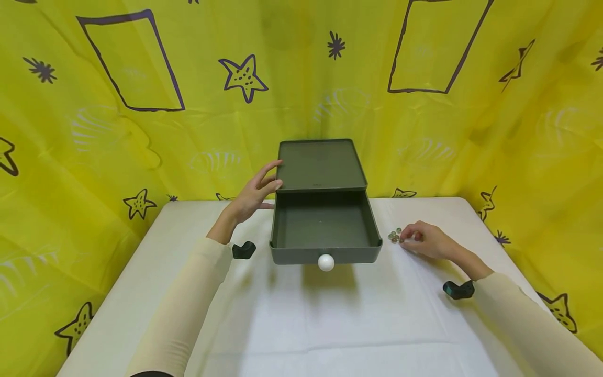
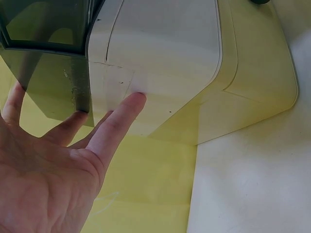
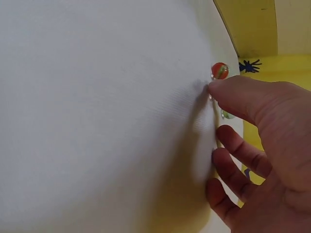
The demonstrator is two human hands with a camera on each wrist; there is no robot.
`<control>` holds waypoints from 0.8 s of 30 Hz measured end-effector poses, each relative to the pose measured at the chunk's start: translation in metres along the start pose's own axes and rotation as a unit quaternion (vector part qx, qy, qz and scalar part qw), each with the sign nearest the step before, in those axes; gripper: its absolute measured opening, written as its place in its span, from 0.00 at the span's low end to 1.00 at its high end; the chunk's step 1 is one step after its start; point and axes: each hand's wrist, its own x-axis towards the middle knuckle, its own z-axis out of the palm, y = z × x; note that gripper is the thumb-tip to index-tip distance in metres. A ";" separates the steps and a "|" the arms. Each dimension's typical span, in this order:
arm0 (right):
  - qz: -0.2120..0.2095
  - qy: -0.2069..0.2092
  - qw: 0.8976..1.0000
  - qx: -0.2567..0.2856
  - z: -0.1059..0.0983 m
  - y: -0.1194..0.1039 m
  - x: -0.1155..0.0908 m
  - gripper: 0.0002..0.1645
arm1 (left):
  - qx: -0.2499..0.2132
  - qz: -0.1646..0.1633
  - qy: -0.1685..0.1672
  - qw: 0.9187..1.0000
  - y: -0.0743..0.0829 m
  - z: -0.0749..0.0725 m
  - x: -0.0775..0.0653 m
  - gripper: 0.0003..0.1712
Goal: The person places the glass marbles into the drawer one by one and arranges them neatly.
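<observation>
Right of the drawer box (image 1: 322, 165), the right hand (image 1: 430, 241), fingers bent, lay at a cluster of marbles (image 1: 393, 235) on the white table (image 1: 301, 324); whether it pinched one could not be told. The left hand (image 1: 247, 200), fingers spread wide, touched the drawer box's left side. The drawer (image 1: 294, 256) stood pulled out, white knob (image 1: 326, 262) toward the person, the combined long axis running back toward the yellow curtain (image 1: 282, 115)

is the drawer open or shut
Open: the drawer juts out from under the green top panel, its floor showing.
</observation>
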 end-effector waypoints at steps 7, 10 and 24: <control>0.019 -0.052 0.998 -0.001 -0.011 -0.006 0.002 0.07 | 0.000 0.000 -0.001 1.000 -0.002 0.000 0.000 0.35; 0.009 -0.061 0.998 -0.004 -0.015 -0.008 0.003 0.06 | 0.000 0.000 -0.002 1.000 -0.003 0.000 0.001 0.35; -0.056 -0.047 0.997 -0.008 -0.057 -0.029 0.011 0.07 | 0.001 -0.001 0.001 1.000 -0.001 0.000 0.001 0.34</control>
